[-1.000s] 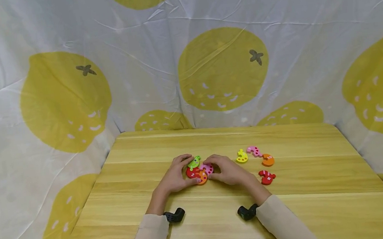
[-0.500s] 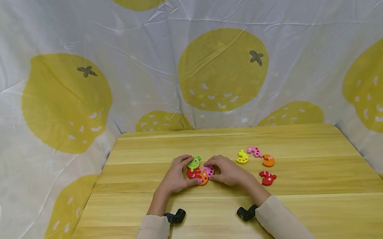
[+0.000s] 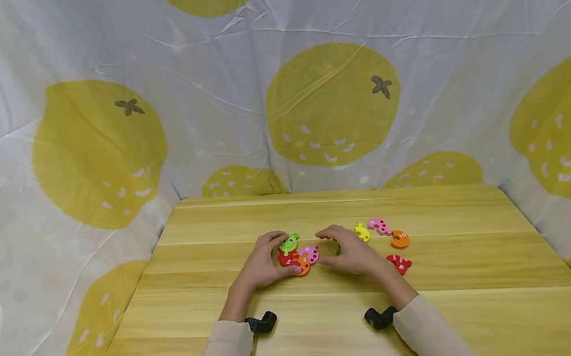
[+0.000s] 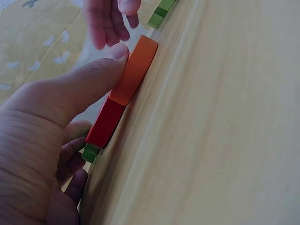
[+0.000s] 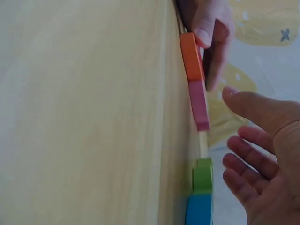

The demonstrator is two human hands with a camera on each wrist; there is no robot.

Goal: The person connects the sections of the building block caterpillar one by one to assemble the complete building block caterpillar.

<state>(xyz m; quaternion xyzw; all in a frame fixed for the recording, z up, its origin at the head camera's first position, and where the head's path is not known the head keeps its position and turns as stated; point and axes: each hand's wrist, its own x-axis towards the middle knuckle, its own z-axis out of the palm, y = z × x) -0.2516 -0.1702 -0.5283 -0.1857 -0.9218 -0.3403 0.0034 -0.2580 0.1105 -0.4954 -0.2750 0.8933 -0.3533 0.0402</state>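
Observation:
Joined number puzzle pieces lie flat on the table: a green smiling head (image 3: 288, 244), a red 2 (image 3: 287, 259), an orange piece (image 3: 302, 266) and a pink piece (image 3: 310, 254). My left hand (image 3: 260, 263) holds this joined puzzle, thumb on the orange piece and fingers round the head's far side. My right hand (image 3: 349, 251) is off the pink piece, fingers spread, with nothing in its grasp. Under it, a green piece (image 5: 202, 179) and a blue piece (image 5: 198, 210) show in the right wrist view; the palm mostly hides them in the head view.
To the right of the right hand lie a yellow piece (image 3: 362, 232), a pink dotted piece (image 3: 380, 226), an orange 10 (image 3: 400, 239) and a red piece (image 3: 399, 264). A lemon-print cloth (image 3: 215, 104) hangs around the wooden table (image 3: 302, 338).
My right hand has let go of the pink piece and moved right, over the green piece. The left hand stays where it was on the joined pieces.

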